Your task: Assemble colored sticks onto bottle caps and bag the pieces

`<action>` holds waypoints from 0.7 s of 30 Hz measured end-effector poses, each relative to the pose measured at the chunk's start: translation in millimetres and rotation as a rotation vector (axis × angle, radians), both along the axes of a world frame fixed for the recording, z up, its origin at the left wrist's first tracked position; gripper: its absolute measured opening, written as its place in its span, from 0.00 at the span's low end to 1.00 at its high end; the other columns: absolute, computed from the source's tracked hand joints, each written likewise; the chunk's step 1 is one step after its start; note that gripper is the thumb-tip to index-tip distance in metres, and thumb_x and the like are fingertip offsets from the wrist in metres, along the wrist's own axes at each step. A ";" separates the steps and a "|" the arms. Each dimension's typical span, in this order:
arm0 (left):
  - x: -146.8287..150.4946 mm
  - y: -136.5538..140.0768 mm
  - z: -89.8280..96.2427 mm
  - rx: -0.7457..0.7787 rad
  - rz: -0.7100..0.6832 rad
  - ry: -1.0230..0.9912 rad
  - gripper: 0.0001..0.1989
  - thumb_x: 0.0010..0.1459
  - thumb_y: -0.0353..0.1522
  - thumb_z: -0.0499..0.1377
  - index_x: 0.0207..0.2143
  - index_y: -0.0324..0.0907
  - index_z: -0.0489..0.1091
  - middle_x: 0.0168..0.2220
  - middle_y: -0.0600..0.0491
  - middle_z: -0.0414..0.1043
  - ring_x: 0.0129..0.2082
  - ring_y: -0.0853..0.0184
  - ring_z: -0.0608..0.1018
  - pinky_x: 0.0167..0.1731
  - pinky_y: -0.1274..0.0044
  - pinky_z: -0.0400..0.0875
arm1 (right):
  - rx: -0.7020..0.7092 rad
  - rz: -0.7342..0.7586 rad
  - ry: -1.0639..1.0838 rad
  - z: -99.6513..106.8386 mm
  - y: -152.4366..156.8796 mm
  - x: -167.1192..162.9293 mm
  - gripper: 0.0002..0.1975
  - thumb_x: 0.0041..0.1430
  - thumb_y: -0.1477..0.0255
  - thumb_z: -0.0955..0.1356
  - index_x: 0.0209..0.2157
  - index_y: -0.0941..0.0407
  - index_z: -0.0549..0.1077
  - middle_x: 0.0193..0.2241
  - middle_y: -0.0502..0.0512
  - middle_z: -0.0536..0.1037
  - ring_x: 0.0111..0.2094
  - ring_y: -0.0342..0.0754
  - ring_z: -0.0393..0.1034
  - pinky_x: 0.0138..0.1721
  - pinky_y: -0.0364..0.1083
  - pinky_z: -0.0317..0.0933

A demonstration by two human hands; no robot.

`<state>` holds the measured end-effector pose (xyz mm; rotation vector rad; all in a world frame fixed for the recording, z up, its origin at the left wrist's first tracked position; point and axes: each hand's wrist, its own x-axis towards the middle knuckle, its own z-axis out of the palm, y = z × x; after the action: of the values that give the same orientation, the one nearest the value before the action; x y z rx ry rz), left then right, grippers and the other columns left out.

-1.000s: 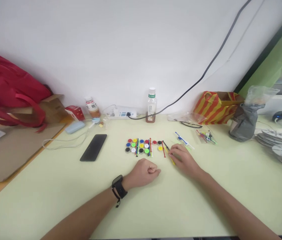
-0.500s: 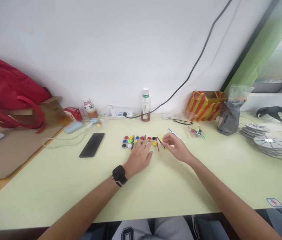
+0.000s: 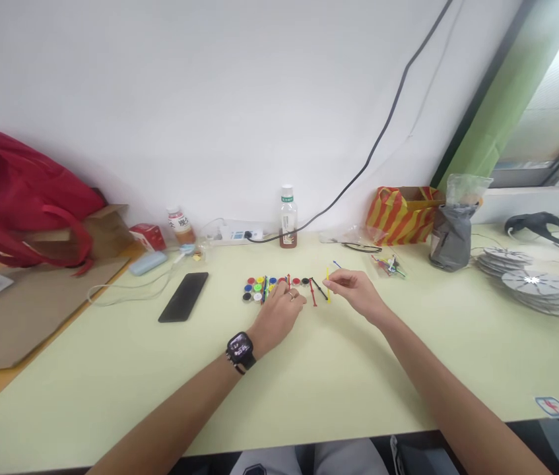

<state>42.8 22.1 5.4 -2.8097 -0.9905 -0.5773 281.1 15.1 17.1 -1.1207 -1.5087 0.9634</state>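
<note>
My left hand (image 3: 278, 315) lies over rows of small coloured round discs (image 3: 258, 288), with its fingers curled and drawn together. It covers part of the rows, and what its fingertips touch is hidden. My right hand (image 3: 356, 290) pinches a thin yellow plastic stick (image 3: 328, 295) that stands roughly lengthwise to me. Just left of it lie a black stick (image 3: 319, 289) and a red stick (image 3: 312, 292), side by side on the table. Several thin sticks (image 3: 265, 289) lie across the discs by my left fingertips. Behind my right hand, a blue stick (image 3: 337, 264) partly shows.
A black phone (image 3: 183, 297) lies left of the discs. Against the wall stand a bottle (image 3: 288, 221), a power strip (image 3: 239, 232) and a striped bag (image 3: 400, 218). A small bag of coloured pieces (image 3: 389, 265) lies to the right, with stacked grey discs (image 3: 526, 284) beyond.
My left fingers have drawn together and curled more over the discs. My right hand has shifted slightly right, still at the yellow stick. The camera view has tilted a little upward.
</note>
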 end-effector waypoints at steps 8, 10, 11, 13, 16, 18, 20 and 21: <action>-21.4 -15.0 -9.3 -0.421 -0.087 -0.458 0.14 0.70 0.33 0.56 0.56 0.47 0.71 0.48 0.49 0.71 0.46 0.63 0.77 0.50 0.68 0.74 | -0.122 0.048 0.202 -3.7 -10.4 -4.6 0.21 0.50 0.56 0.78 0.39 0.53 0.73 0.27 0.50 0.77 0.29 0.47 0.72 0.36 0.48 0.68; -23.3 -11.5 -14.0 -0.482 -0.080 -0.566 0.15 0.66 0.35 0.62 0.54 0.47 0.74 0.49 0.48 0.72 0.42 0.64 0.78 0.48 0.69 0.77 | -0.150 0.084 0.197 -1.2 -13.8 -5.1 0.20 0.54 0.54 0.76 0.36 0.54 0.72 0.28 0.52 0.79 0.31 0.49 0.75 0.38 0.50 0.70; -23.8 -9.8 -15.5 -0.514 -0.074 -0.622 0.14 0.64 0.36 0.64 0.51 0.46 0.75 0.50 0.47 0.72 0.42 0.64 0.79 0.46 0.69 0.78 | -0.160 0.097 0.190 0.5 -15.4 -5.1 0.19 0.55 0.54 0.75 0.35 0.54 0.73 0.29 0.54 0.80 0.33 0.50 0.76 0.40 0.51 0.70; -23.7 -8.2 -16.9 -0.608 -0.060 -0.732 0.11 0.61 0.38 0.66 0.44 0.43 0.77 0.48 0.46 0.74 0.42 0.63 0.80 0.43 0.70 0.79 | -0.165 0.113 0.181 3.6 -17.9 -4.8 0.17 0.57 0.56 0.75 0.35 0.55 0.75 0.31 0.55 0.81 0.35 0.50 0.77 0.41 0.51 0.70; -22.5 -9.9 -17.2 -0.796 -0.028 -0.827 0.12 0.60 0.39 0.67 0.40 0.40 0.75 0.38 0.49 0.78 0.37 0.65 0.81 0.38 0.73 0.80 | -0.170 0.153 0.222 5.3 -20.0 -4.6 0.14 0.57 0.59 0.76 0.34 0.55 0.76 0.28 0.54 0.80 0.31 0.48 0.75 0.38 0.49 0.70; -21.6 -11.8 -17.5 -0.875 -0.001 -0.857 0.14 0.59 0.39 0.67 0.42 0.40 0.74 0.33 0.52 0.77 0.31 0.67 0.81 0.34 0.75 0.79 | -0.189 0.184 0.263 4.9 -21.3 -6.0 0.14 0.56 0.60 0.76 0.34 0.55 0.75 0.28 0.53 0.79 0.30 0.48 0.75 0.37 0.50 0.71; -21.0 -13.0 -18.2 -0.893 0.023 -0.885 0.15 0.58 0.39 0.68 0.43 0.39 0.75 0.32 0.52 0.78 0.31 0.66 0.81 0.33 0.75 0.79 | -0.208 0.211 0.275 4.5 -23.4 -9.2 0.15 0.55 0.60 0.77 0.35 0.55 0.75 0.30 0.54 0.80 0.31 0.49 0.76 0.38 0.51 0.72; -20.8 -13.3 -18.5 -0.893 0.032 -0.893 0.15 0.57 0.38 0.69 0.43 0.39 0.76 0.33 0.51 0.79 0.32 0.66 0.82 0.35 0.74 0.80 | -0.215 0.227 0.275 4.5 -24.8 -11.5 0.15 0.56 0.60 0.77 0.36 0.55 0.75 0.31 0.55 0.80 0.33 0.50 0.77 0.40 0.52 0.73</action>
<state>22.0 8.8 -13.0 -3.2156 -1.7792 -1.8923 269.6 -9.7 21.6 -0.9306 -1.3482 1.4032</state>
